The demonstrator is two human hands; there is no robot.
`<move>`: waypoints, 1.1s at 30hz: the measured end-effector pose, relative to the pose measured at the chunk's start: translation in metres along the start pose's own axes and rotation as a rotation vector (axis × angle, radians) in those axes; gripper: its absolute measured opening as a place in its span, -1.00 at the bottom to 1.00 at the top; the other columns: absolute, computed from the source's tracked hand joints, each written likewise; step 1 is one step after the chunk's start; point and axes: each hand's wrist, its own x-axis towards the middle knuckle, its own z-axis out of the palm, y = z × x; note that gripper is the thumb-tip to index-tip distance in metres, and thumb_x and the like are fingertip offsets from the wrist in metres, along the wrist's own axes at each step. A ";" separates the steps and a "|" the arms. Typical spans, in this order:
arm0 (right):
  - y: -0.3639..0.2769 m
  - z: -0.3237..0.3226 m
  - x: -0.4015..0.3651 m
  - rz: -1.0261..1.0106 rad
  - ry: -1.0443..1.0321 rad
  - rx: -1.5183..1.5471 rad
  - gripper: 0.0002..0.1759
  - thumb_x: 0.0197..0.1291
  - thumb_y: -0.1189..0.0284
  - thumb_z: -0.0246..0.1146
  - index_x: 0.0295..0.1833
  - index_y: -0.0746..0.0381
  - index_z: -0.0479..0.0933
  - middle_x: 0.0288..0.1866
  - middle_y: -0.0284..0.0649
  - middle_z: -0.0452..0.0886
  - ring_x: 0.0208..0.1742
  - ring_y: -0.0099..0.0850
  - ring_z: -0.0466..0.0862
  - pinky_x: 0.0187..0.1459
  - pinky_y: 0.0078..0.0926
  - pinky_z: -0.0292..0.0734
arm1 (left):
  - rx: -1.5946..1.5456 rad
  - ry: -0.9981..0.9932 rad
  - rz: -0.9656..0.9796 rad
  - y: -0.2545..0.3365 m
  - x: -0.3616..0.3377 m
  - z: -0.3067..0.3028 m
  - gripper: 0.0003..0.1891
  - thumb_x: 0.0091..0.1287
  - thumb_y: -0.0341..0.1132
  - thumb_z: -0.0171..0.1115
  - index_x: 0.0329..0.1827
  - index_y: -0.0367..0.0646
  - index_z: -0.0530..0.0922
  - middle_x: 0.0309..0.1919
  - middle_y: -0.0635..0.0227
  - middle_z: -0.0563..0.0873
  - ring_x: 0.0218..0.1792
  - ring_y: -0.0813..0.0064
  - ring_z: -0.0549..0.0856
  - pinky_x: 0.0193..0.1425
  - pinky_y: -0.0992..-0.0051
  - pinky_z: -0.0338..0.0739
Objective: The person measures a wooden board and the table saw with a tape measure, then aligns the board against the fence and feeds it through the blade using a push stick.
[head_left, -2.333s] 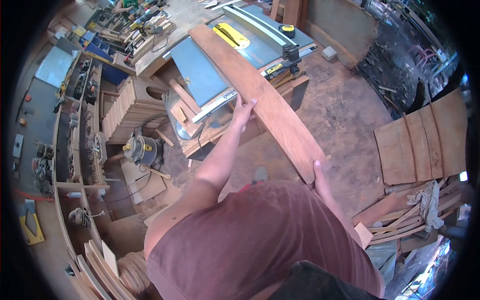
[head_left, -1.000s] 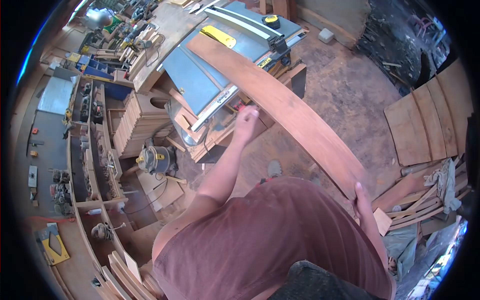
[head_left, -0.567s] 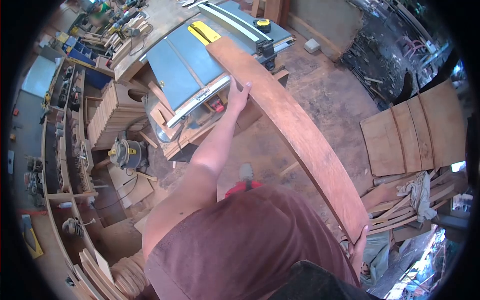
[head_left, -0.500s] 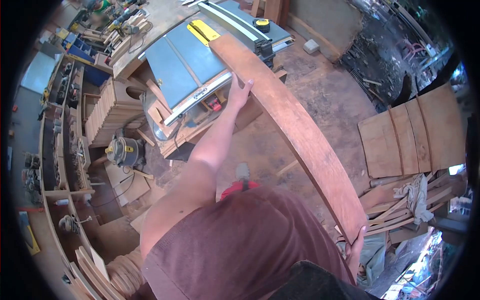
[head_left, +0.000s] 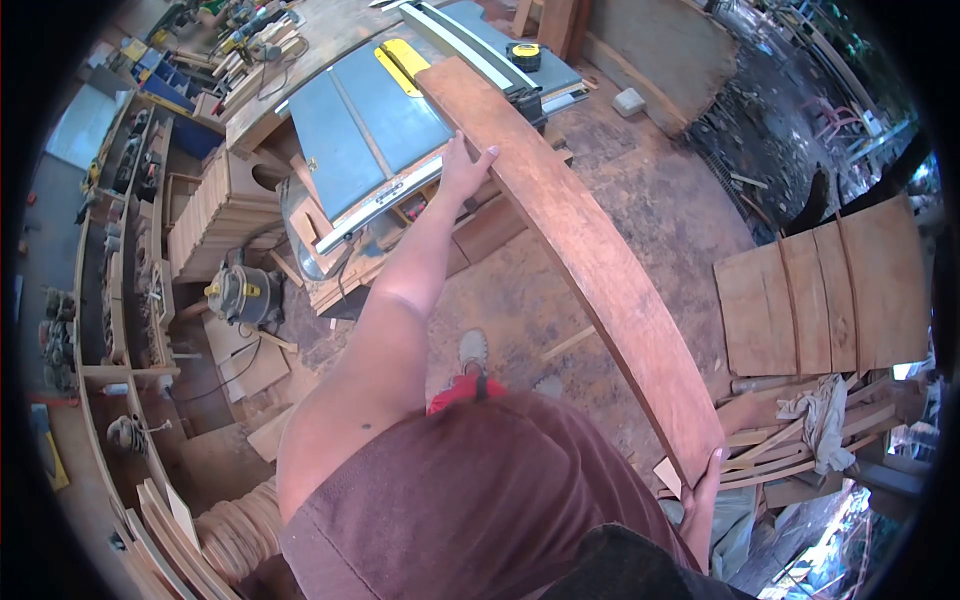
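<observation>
A long reddish-brown wooden board point(head_left: 600, 260) slants from the table saw point(head_left: 360, 130) down to my right side. Its far end lies over the saw's near right part, beside the yellow insert plate point(head_left: 400, 65). Against the board's left edge, toward the far end, is my left hand point(head_left: 466, 170), its thumb on the top face and its other fingers partly hidden. My right hand point(head_left: 704, 490) grips the near end, with some fingers hidden beneath. The saw's rip fence point(head_left: 470, 48) runs beyond the far end.
A yellow-black tape measure point(head_left: 523, 56) sits by the fence. On the left stand a shop vacuum point(head_left: 243, 297), stacked wooden pieces point(head_left: 205, 225) and shelving point(head_left: 150, 400). At right are a large wooden panel point(head_left: 820, 290) and piled strips with a rag point(head_left: 825, 420).
The board and both my hands have shifted slightly forward, toward the saw. A shoe shows more fully below me. Both hands keep their places on the board.
</observation>
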 end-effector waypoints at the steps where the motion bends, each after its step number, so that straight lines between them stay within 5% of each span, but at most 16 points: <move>1: 0.003 -0.003 0.004 0.006 -0.002 -0.003 -0.20 0.38 -0.05 0.15 0.47 0.32 0.21 0.38 -0.08 0.43 0.37 -0.19 0.47 0.36 -0.16 0.40 | -0.050 0.011 0.021 -0.004 0.002 0.000 -0.01 0.25 0.11 0.31 0.49 -0.51 0.09 0.40 -0.26 0.31 0.45 -0.14 0.26 0.54 0.15 0.13; 5: 0.015 -0.011 0.013 0.042 0.000 -0.006 -0.28 0.41 -0.01 0.13 0.44 0.29 0.25 0.35 -0.10 0.46 0.32 -0.20 0.51 0.28 -0.19 0.46 | -0.172 0.030 -0.020 0.004 0.009 -0.006 -0.04 0.25 0.07 0.32 0.48 -0.48 0.10 0.36 -0.26 0.37 0.43 -0.15 0.29 0.53 0.15 0.14; 8: 0.013 0.003 0.012 0.034 -0.006 -0.029 -0.32 0.42 0.01 0.12 0.42 0.28 0.27 0.34 -0.10 0.47 0.29 -0.21 0.53 0.25 -0.20 0.48 | 0.062 0.058 -0.086 0.013 0.014 -0.016 -0.06 0.24 0.05 0.33 0.48 -0.44 0.11 0.32 -0.23 0.43 0.41 -0.16 0.32 0.51 0.14 0.17; 10: 0.011 0.009 0.010 0.036 0.002 -0.030 -0.33 0.42 0.01 0.12 0.41 0.27 0.28 0.33 -0.09 0.48 0.28 -0.20 0.53 0.24 -0.20 0.48 | 0.081 -0.036 -0.110 0.015 0.018 -0.022 -0.13 0.32 -0.12 0.31 0.48 -0.45 0.03 0.35 -0.18 0.42 0.42 0.08 0.39 0.47 0.30 0.27; 16: 0.009 0.014 0.007 0.031 0.001 -0.021 -0.28 0.40 -0.03 0.13 0.42 0.28 0.25 0.34 -0.08 0.46 0.29 -0.18 0.53 0.24 -0.17 0.48 | -0.117 -0.081 -0.076 -0.018 0.030 -0.011 -0.07 0.33 -0.07 0.32 0.47 -0.49 -0.05 0.37 -0.22 0.37 0.42 0.13 0.40 0.47 0.32 0.27; 29: 0.014 -0.005 0.011 -0.015 -0.008 -0.074 -0.18 0.39 -0.08 0.12 0.50 0.30 0.17 0.43 -0.05 0.37 0.39 -0.16 0.44 0.36 -0.14 0.37 | -0.123 -0.083 -0.049 0.004 0.012 -0.016 -0.09 0.32 -0.09 0.34 0.44 -0.53 0.00 0.35 -0.25 0.38 0.42 0.10 0.38 0.51 0.31 0.21; 33: 0.008 0.005 0.004 0.004 -0.019 -0.089 -0.18 0.40 -0.09 0.10 0.51 0.29 0.16 0.43 -0.07 0.39 0.38 -0.16 0.46 0.33 -0.14 0.42 | -0.207 -0.031 -0.041 0.007 0.012 -0.017 -0.06 0.22 -0.10 0.43 0.44 -0.52 0.08 0.27 -0.26 0.48 0.31 0.03 0.52 0.41 0.25 0.37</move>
